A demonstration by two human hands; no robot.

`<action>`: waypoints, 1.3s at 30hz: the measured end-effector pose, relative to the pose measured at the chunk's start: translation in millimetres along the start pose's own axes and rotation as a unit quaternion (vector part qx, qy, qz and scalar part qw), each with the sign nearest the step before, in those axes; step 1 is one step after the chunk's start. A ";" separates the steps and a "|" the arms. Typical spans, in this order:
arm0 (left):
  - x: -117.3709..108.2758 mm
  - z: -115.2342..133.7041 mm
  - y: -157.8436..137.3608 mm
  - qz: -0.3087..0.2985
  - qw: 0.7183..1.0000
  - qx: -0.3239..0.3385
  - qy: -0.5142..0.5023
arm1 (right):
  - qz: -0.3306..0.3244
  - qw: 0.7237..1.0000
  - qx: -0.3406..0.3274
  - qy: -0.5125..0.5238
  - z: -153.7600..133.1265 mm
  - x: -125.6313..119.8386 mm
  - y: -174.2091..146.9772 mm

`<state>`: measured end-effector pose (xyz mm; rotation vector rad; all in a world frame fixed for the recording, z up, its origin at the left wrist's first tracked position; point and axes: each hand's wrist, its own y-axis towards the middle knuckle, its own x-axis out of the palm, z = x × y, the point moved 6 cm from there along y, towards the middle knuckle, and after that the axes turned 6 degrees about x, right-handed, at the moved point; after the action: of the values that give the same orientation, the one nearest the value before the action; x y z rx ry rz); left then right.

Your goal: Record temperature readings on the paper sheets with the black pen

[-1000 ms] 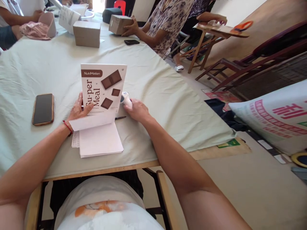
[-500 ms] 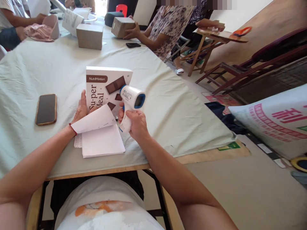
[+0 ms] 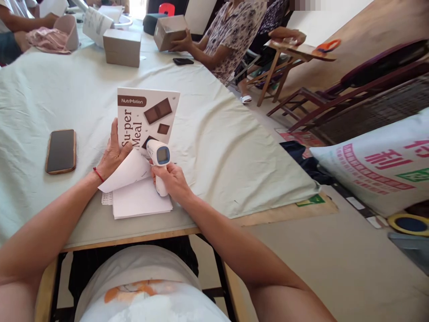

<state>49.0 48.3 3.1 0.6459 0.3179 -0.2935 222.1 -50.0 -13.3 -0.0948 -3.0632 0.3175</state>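
Note:
My left hand (image 3: 115, 154) grips the lower left edge of a white box (image 3: 157, 109) printed "NutriMotion Su-per Meal" with brown bars. The box stands up on the cloth, its front facing me. In my right hand (image 3: 172, 179) is a white and blue infrared thermometer (image 3: 157, 154), held by its handle in front of the box's lower right part. Its small screen faces me. A stack of white paper (image 3: 142, 201) lies below, with the top sheet (image 3: 125, 172) lifted and curled over against my left wrist. The box's lower edge is hidden behind paper and hands.
A smartphone (image 3: 60, 151) lies to the left on the cloth-covered table (image 3: 214, 179). Further back are a cardboard box (image 3: 122, 48), a dark phone (image 3: 182, 61) and a person (image 3: 228, 40) holding another carton (image 3: 170, 33). A printed sack (image 3: 375, 165) rests at right.
The thermometer has moved left and down, and its screen now faces me more directly. The box has tilted, so its top face no longer shows. The view has shifted slightly.

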 end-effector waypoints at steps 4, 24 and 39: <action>0.9 -3.8 2.1 -0.006 1.000 0.010 0.010 | 0.027 0.999 -0.015 -0.022 0.7 1.4 2.6; 2.8 -17.5 6.8 -0.017 0.999 0.038 0.010 | 0.041 0.999 -0.009 -0.031 -3.3 4.2 4.1; 2.5 -21.3 8.1 -0.010 0.998 0.068 0.006 | 0.045 0.997 -0.021 -0.052 -8.4 3.9 2.5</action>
<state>49.9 67.4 -9.5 0.7799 0.3182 -0.3320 219.0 -45.6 -5.4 -0.2275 -3.1754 0.2708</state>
